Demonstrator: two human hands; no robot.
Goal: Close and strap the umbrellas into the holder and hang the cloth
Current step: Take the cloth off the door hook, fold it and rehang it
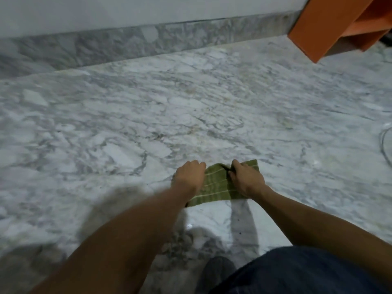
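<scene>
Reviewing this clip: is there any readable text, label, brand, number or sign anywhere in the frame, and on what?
None. No text, label, brand, number or sign is readable in this view.
The green cloth, held by the left hand and the right hand, shows only pale stripes.
The orange furniture and the marble floor are unmarked.

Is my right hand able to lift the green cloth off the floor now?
Probably yes: the right hand already grips the cloth, the left hand holds its other side, and nothing lies on top.
</scene>
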